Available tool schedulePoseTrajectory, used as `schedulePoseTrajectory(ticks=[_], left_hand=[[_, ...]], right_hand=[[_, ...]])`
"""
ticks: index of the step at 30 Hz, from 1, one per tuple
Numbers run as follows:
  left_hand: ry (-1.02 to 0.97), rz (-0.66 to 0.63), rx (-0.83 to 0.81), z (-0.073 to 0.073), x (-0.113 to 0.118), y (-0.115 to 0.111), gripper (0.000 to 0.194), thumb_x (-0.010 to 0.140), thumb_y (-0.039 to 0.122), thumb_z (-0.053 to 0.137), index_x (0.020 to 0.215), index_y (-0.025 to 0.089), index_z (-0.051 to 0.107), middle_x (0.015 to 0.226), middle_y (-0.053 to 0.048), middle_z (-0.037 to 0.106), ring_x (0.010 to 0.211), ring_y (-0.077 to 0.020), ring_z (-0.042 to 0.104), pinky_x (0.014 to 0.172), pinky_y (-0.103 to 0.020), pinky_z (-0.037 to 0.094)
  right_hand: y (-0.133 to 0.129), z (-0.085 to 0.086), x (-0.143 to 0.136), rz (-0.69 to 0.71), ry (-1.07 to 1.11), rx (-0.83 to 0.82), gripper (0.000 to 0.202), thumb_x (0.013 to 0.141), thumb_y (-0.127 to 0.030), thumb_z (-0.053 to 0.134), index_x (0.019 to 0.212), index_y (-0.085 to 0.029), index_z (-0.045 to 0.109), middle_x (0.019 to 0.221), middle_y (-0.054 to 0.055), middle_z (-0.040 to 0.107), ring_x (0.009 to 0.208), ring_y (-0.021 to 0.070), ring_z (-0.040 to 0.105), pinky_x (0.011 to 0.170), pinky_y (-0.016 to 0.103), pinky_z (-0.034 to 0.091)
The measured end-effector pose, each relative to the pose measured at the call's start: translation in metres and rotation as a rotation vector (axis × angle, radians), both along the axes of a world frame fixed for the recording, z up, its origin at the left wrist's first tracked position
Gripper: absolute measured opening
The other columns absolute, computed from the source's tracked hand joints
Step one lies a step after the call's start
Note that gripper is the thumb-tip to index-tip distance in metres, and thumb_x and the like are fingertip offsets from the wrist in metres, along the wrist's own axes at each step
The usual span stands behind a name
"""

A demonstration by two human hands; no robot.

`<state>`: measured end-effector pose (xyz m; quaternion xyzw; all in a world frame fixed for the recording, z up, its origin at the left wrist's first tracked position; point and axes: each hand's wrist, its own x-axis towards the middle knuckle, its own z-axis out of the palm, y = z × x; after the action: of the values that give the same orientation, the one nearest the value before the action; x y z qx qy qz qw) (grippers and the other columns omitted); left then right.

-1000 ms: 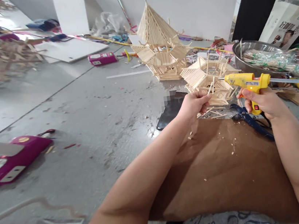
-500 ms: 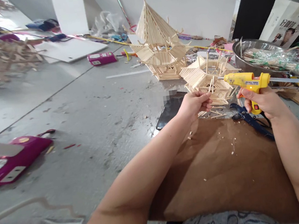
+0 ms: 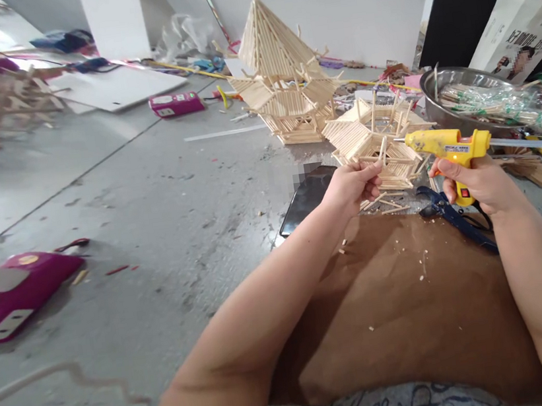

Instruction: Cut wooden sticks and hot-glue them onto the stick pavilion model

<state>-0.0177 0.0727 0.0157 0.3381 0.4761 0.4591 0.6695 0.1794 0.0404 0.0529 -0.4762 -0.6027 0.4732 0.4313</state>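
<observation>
Between the thumb and fingers of my left hand (image 3: 356,185) is a short wooden stick (image 3: 382,150), tilted upward. My right hand (image 3: 480,179) is wrapped around the handle of a yellow hot glue gun (image 3: 447,143), its nozzle pointing left, close to the stick's upper end; a clear glue stick (image 3: 517,142) juts from its back. Just behind both hands stands a low, many-sided wooden-stick structure (image 3: 350,139), partly covered by my left hand and the gun. Further back rises a taller stick pavilion (image 3: 288,104) with a pointed roof.
Dark blue pliers (image 3: 458,221) lie below my right hand on a brown sheet (image 3: 396,319). A black phone-like slab (image 3: 303,202) is left of my left hand. A metal bowl (image 3: 465,81) with wrapped sticks stands at right. Purple power strips (image 3: 37,287) lie on the grey floor (image 3: 155,231).
The view has shifted slightly, so the surroundings sit a little further left. Both hands keep their holds; the stick and the glue gun's nozzle stay close together.
</observation>
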Motion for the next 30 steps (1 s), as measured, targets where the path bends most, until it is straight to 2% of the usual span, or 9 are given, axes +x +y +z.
schedulePoseTrajectory(ticks=[21,25,30], left_hand=[[0.023,0.039,0.010,0.000,-0.002,-0.001,0.022,0.074,0.019,0.063,0.058,0.015,0.049,0.042,0.005,0.049,0.030,-0.0023,0.041,0.032,-0.019,0.027],[0.054,0.081,0.025,0.001,-0.006,-0.005,0.027,0.072,0.020,0.065,0.055,0.015,0.046,0.042,0.005,0.050,0.030,-0.0024,0.042,0.032,-0.018,0.027],[0.045,0.069,0.057,0.000,-0.007,-0.007,0.028,0.073,0.021,0.064,0.054,0.015,0.044,0.042,0.005,0.051,0.030,-0.0023,0.042,0.032,-0.018,0.028]], right_hand=[[0.002,-0.002,-0.002,-0.002,-0.035,-0.015,0.033,0.066,-0.047,0.066,0.078,-0.020,0.053,0.072,-0.001,0.057,0.035,0.0049,0.046,0.031,0.022,0.032],[0.003,-0.008,-0.004,-0.001,-0.158,-0.008,0.034,0.066,-0.051,0.064,0.073,-0.019,0.054,0.058,-0.002,0.054,0.036,0.0069,0.045,0.034,0.023,0.033],[0.003,-0.019,-0.006,0.003,-0.368,0.055,0.034,0.067,-0.052,0.063,0.073,-0.019,0.057,0.046,-0.004,0.048,0.038,0.0097,0.045,0.038,0.025,0.033]])
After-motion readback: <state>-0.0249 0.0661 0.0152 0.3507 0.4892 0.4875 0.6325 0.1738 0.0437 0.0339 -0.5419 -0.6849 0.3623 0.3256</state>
